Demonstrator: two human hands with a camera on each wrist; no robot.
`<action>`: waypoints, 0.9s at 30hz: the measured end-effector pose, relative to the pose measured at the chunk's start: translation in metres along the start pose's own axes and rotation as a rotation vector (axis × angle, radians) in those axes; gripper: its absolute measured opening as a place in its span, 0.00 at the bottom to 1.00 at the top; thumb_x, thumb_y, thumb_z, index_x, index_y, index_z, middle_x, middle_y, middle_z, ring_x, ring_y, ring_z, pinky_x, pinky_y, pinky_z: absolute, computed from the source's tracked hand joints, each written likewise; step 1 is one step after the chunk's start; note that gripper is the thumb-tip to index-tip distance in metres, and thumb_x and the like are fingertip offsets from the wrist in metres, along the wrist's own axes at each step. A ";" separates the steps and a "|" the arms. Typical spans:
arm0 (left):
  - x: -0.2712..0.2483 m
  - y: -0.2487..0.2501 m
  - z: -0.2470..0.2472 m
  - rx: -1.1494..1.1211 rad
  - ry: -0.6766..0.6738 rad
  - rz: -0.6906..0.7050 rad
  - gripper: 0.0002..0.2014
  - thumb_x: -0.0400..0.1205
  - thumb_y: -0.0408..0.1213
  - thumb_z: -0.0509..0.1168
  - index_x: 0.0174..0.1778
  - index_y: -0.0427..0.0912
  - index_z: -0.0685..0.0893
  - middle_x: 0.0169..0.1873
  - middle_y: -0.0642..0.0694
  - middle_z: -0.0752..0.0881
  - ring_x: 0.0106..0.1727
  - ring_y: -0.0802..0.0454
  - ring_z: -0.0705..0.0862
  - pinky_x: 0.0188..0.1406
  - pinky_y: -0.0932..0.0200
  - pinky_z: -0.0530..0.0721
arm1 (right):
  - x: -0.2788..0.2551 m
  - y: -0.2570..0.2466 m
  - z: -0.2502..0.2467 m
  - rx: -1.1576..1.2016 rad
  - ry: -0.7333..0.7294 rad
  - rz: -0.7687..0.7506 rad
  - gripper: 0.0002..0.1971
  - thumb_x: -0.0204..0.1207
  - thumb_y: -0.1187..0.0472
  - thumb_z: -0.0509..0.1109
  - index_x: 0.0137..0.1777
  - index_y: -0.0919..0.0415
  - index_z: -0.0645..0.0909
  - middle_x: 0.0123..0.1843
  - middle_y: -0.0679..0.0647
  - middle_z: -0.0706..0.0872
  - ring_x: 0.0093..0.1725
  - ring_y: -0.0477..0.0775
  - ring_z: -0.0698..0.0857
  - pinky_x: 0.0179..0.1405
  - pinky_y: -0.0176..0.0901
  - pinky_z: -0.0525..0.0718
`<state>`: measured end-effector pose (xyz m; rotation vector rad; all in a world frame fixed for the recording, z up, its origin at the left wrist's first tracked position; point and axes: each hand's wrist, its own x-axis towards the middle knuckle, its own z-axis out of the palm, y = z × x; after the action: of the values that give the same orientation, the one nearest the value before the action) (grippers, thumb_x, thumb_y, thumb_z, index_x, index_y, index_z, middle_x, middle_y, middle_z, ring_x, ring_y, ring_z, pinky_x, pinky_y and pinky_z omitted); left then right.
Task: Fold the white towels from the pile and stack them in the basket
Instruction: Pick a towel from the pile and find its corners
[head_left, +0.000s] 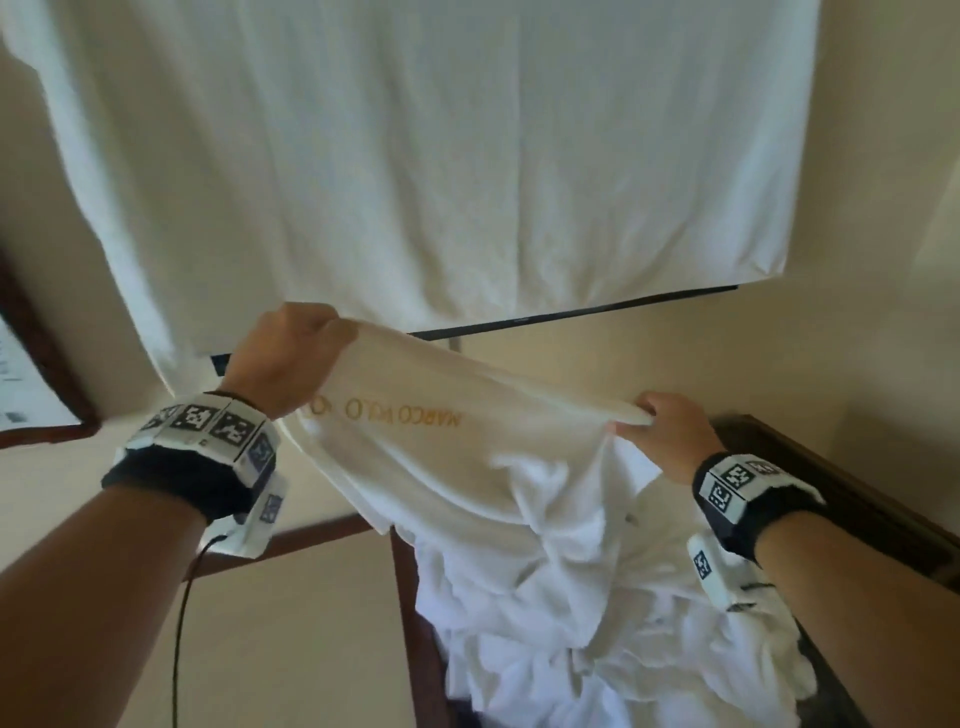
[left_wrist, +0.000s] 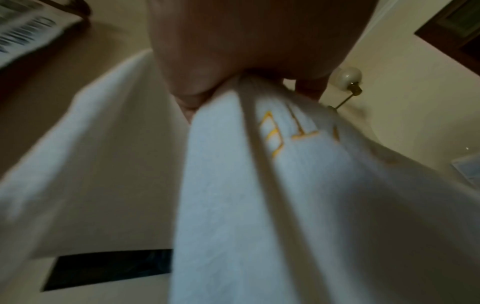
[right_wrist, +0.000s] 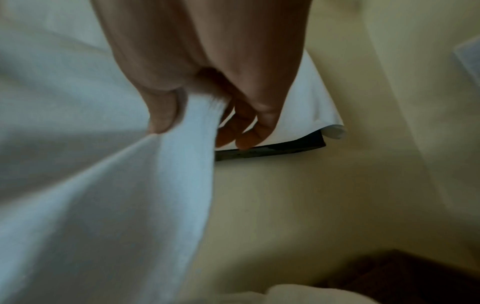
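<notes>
A white towel (head_left: 467, 415) with gold embroidered lettering hangs stretched in the air between both hands. My left hand (head_left: 291, 353) grips its upper left corner in a fist; the left wrist view shows that corner (left_wrist: 259, 164) bunched under the fingers. My right hand (head_left: 660, 431) pinches the opposite corner between thumb and fingers, and the right wrist view shows the towel (right_wrist: 130, 185) trailing down from that pinch. Below the held towel lies the crumpled pile of white towels (head_left: 597, 623) on a dark wooden table (head_left: 857, 499). No basket is in view.
A large white sheet (head_left: 415, 156) hangs over a dark flat screen (head_left: 571, 312) on the cream wall ahead. A framed picture (head_left: 31, 374) is at the left. A wall lamp (left_wrist: 348, 78) shows in the left wrist view. A cable (head_left: 179, 623) dangles from my left wrist.
</notes>
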<state>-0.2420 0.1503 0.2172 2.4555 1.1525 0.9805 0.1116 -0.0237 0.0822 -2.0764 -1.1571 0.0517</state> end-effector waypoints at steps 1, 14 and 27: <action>-0.008 -0.008 -0.011 0.035 -0.002 -0.030 0.18 0.85 0.46 0.61 0.29 0.43 0.80 0.28 0.43 0.81 0.34 0.41 0.81 0.32 0.52 0.72 | -0.005 -0.014 -0.001 0.046 0.051 -0.003 0.17 0.69 0.49 0.80 0.40 0.63 0.81 0.35 0.56 0.84 0.37 0.59 0.82 0.35 0.45 0.75; -0.108 0.057 0.045 -0.445 -0.070 0.213 0.10 0.79 0.47 0.74 0.54 0.50 0.89 0.44 0.54 0.91 0.43 0.54 0.90 0.47 0.49 0.88 | -0.091 -0.185 -0.018 0.291 0.047 -0.474 0.17 0.66 0.68 0.79 0.54 0.59 0.84 0.44 0.50 0.85 0.41 0.47 0.81 0.40 0.32 0.78; -0.132 0.079 0.008 -0.630 -0.091 -0.065 0.07 0.80 0.35 0.76 0.48 0.37 0.86 0.45 0.43 0.91 0.46 0.47 0.91 0.45 0.48 0.91 | -0.088 -0.152 -0.019 0.398 -0.018 -0.387 0.04 0.76 0.62 0.73 0.42 0.63 0.85 0.37 0.55 0.87 0.39 0.53 0.83 0.38 0.45 0.80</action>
<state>-0.2512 -0.0004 0.1874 1.9226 0.7377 1.0087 -0.0421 -0.0531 0.1636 -1.4875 -1.4123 0.1054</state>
